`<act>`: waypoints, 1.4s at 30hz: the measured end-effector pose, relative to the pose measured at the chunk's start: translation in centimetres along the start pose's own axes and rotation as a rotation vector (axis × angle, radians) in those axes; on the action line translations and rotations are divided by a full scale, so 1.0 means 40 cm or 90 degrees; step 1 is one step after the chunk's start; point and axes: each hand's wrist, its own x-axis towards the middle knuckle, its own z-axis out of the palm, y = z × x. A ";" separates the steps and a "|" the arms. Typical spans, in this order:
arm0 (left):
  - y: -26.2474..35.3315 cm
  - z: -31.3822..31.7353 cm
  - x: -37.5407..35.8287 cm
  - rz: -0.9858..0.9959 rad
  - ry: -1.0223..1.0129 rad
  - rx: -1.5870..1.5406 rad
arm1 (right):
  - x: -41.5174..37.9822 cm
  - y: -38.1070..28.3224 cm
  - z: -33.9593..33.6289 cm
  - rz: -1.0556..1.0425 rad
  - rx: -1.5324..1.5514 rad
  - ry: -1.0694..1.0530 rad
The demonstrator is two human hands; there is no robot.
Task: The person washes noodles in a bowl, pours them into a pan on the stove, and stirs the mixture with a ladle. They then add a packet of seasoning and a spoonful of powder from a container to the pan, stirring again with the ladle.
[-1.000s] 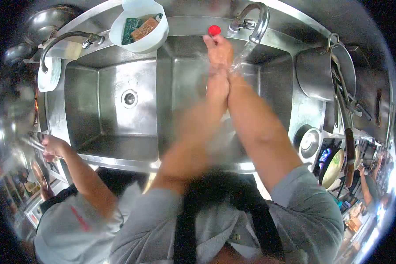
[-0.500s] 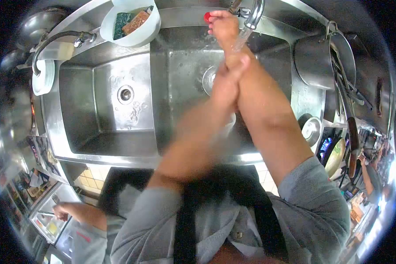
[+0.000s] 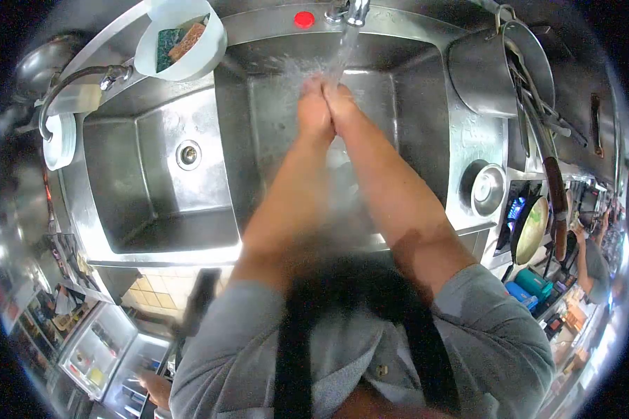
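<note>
My left hand [image 3: 312, 106] and my right hand [image 3: 341, 106] are pressed palm to palm over the right basin of a steel double sink [image 3: 426, 119]. Water runs down from the tap [image 3: 351, 12] onto my fingertips. Neither hand holds anything. A red cap [image 3: 303, 19] sits on the sink's back ledge, just left of the tap.
The left basin [image 3: 129, 188] has a round drain [image 3: 187, 154]. A white bowl [image 3: 152, 66] with sponges stands at the back left, near a second tap [image 3: 77, 78]. Pots and utensils [image 3: 524, 70] and a small steel bowl [image 3: 487, 188] sit on the right. Another person's hand [image 3: 154, 385] shows at lower left.
My hands have come back from the tap area and now meet palm to palm under the running water. The view has shifted, and the person at the left has moved lower.
</note>
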 end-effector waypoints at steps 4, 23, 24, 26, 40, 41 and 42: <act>0.003 -0.015 0.019 -0.130 -0.055 -0.103 | -0.051 -0.008 0.005 -0.024 0.152 -0.002; 0.176 0.085 -0.311 -0.176 -0.157 -0.166 | 0.267 -0.102 0.131 -0.442 -0.326 0.325; 0.188 0.089 -0.288 -0.168 -0.103 -0.073 | 0.225 -0.103 0.122 -0.437 -0.327 0.325; 0.180 0.085 -0.201 -0.127 -0.048 -0.024 | 0.169 -0.108 0.098 -0.429 -0.421 0.243; -0.540 -0.489 0.360 0.091 -0.268 1.307 | 0.012 0.346 -0.467 -0.045 -0.480 0.082; -0.561 -0.492 0.370 0.069 -0.286 1.332 | -0.008 0.352 -0.473 -0.044 -0.481 0.084; -0.581 -0.492 0.373 0.045 -0.305 1.357 | -0.031 0.350 -0.478 0.052 -0.390 0.103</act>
